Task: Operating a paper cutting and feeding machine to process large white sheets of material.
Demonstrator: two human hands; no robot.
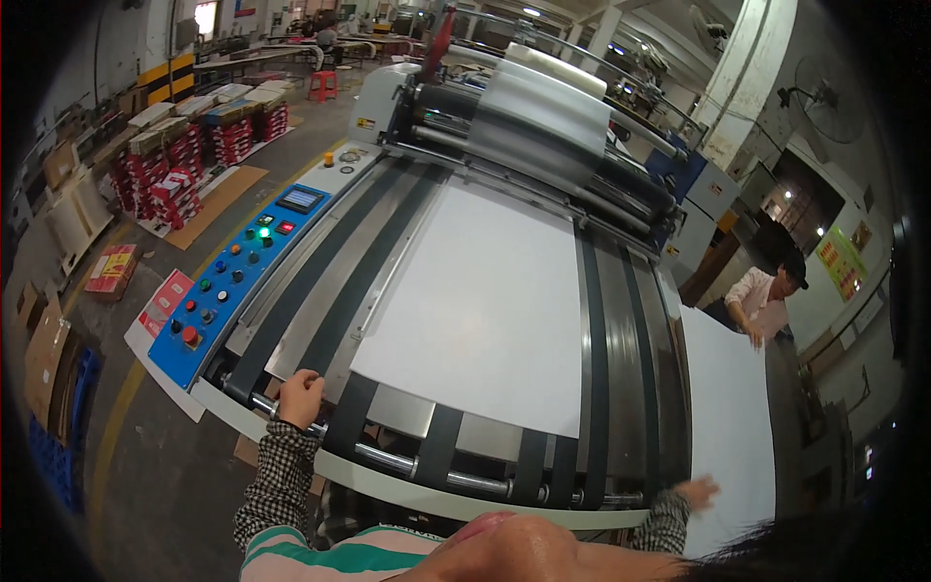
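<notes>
From my remote seat, I judge the feeding of one large white rectangular sheet (pixel 475 310) to be partly done: it lies flat on the dark fabric belts (pixel 441 441) of the machine bed, its far edge at the metal bar before the black rollers (pixel 446 105). Whether the rollers have taken that edge, I cannot tell; most of the sheet is plainly out on the bed, so its passage under the translucent film roll (pixel 538 112) seems left to do. A second white surface (pixel 732 417), perhaps more sheets, stretches along the machine's right side, apparently work not yet begun, with a co-worker's hand (pixel 754 335) at its far end. My left hand (pixel 302 398) is at the bed's near left corner, by the shiny steel front roller (pixel 383 461), fingers curled inward; I cannot tell whether they pinch anything. My right hand (pixel 698 493) is blurred beside the second white surface, fingers apparently spread and grasping nothing I can see; contact is unclear.
</notes>
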